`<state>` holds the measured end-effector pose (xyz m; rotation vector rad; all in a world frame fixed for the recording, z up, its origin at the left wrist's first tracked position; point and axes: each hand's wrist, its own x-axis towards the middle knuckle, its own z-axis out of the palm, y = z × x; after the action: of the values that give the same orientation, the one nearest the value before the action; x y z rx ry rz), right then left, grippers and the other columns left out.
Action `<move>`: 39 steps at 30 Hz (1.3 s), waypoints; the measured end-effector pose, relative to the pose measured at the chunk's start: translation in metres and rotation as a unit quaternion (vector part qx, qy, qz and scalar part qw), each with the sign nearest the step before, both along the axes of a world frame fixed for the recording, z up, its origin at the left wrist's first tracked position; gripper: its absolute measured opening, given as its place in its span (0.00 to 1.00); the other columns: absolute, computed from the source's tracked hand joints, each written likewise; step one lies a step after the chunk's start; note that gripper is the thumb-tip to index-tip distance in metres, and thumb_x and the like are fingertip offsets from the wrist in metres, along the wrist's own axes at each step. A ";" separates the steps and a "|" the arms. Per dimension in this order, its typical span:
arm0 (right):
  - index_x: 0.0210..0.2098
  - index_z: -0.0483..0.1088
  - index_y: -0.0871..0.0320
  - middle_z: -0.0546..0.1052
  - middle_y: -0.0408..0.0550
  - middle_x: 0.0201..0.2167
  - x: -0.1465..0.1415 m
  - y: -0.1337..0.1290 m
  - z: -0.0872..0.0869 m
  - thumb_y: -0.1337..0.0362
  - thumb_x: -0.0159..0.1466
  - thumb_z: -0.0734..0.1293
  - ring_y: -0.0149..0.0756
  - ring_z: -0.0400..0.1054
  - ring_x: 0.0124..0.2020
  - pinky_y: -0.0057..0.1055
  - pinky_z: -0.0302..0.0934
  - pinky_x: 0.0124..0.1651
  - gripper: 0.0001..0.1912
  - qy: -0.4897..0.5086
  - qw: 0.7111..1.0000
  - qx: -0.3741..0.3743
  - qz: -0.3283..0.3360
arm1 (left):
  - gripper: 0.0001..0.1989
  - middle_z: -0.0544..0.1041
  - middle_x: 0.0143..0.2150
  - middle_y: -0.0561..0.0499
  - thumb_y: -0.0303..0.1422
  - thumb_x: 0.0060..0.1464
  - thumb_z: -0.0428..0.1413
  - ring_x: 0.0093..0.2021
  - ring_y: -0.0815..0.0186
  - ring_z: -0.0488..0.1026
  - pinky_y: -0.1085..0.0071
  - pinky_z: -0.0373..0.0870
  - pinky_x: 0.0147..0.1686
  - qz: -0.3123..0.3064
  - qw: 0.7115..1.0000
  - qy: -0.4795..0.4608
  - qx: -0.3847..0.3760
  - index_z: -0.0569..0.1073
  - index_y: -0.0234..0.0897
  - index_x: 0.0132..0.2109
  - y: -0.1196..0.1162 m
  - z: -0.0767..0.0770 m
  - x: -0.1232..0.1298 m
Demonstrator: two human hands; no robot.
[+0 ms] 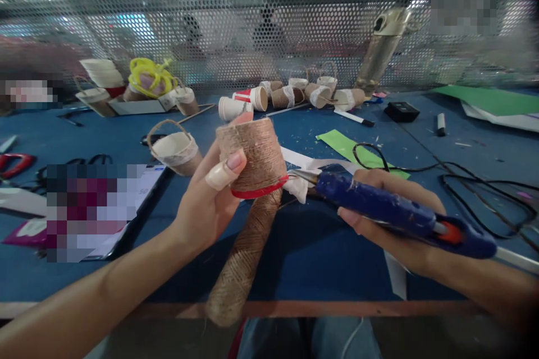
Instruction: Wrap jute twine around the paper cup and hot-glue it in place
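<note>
A paper cup wrapped in brown twine (252, 154), with a red band along its lower edge, is held up by my left hand (214, 185), the thumb across its side. My right hand (391, 219) is wrapped round a blue glue gun (379, 205). The gun's metal nozzle points left, close beside a white piece of fabric or lace (297, 186) at the cup's red edge. Whether nozzle and cup touch is unclear. Below the cup a long roll of twine (244, 263) lies over the table's front edge.
Small cup baskets (177, 151) stand left and at the back, near stacked paper cups (101, 72). A phone or tablet (126, 219) and red-handled scissors (17, 164) lie left. Green paper (349, 148), a black cable (471, 202) and a marker (441, 123) lie right.
</note>
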<state>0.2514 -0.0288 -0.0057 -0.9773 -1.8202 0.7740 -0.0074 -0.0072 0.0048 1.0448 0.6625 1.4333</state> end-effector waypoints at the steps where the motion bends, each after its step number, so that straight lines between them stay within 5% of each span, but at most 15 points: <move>1: 0.26 0.63 0.50 0.70 0.39 0.24 0.001 0.000 -0.001 0.61 0.65 0.74 0.35 0.63 0.23 0.37 0.58 0.28 0.17 -0.006 1.000 0.006 0.008 | 0.32 0.82 0.57 0.49 0.40 0.59 0.65 0.56 0.55 0.78 0.56 0.71 0.60 0.003 1.000 -0.001 -0.003 0.71 0.44 0.69 0.000 0.001 0.001; 7: 0.27 0.61 0.52 0.69 0.39 0.24 0.008 0.004 -0.004 0.68 0.63 0.72 0.32 0.62 0.24 0.34 0.54 0.28 0.15 -0.064 0.997 0.022 0.034 | 0.32 0.83 0.54 0.50 0.41 0.56 0.68 0.55 0.56 0.78 0.61 0.75 0.55 0.005 1.000 0.006 -0.005 0.74 0.45 0.66 -0.002 0.002 0.002; 14: 0.28 0.58 0.52 0.65 0.37 0.23 0.009 0.001 -0.003 0.71 0.58 0.71 0.30 0.57 0.24 0.32 0.51 0.29 0.16 -0.101 0.991 0.072 0.049 | 0.30 0.80 0.60 0.47 0.40 0.57 0.68 0.61 0.48 0.75 0.54 0.75 0.57 -0.002 0.999 0.039 0.028 0.75 0.45 0.65 -0.003 -0.002 0.001; 20: 0.28 0.57 0.52 0.63 0.36 0.23 0.008 -0.001 -0.001 0.71 0.58 0.70 0.29 0.55 0.24 0.31 0.52 0.29 0.16 -0.121 0.988 0.086 0.034 | 0.27 0.81 0.59 0.48 0.39 0.60 0.65 0.54 0.56 0.77 0.62 0.77 0.51 -0.002 0.998 0.043 0.046 0.76 0.45 0.65 -0.002 -0.002 0.001; 30: 0.26 0.56 0.52 0.63 0.36 0.21 0.005 0.000 -0.001 0.69 0.59 0.70 0.29 0.55 0.22 0.31 0.51 0.28 0.16 -0.132 0.988 0.077 -0.008 | 0.25 0.78 0.64 0.49 0.38 0.63 0.62 0.69 0.48 0.68 0.50 0.67 0.67 -0.002 0.999 0.027 0.047 0.75 0.48 0.66 -0.002 -0.001 0.002; 39: 0.30 0.57 0.52 0.64 0.36 0.24 0.010 -0.001 -0.010 0.73 0.53 0.69 0.29 0.55 0.24 0.31 0.50 0.29 0.16 -0.126 0.986 0.097 0.055 | 0.33 0.79 0.59 0.48 0.40 0.59 0.66 0.55 0.56 0.77 0.60 0.76 0.53 -0.042 0.999 0.030 0.012 0.70 0.48 0.69 -0.003 -0.001 0.003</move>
<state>0.2618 -0.0299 -0.0158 -0.8836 -2.1398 0.5449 -0.0047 -0.0103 0.0038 1.1255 0.6386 1.3445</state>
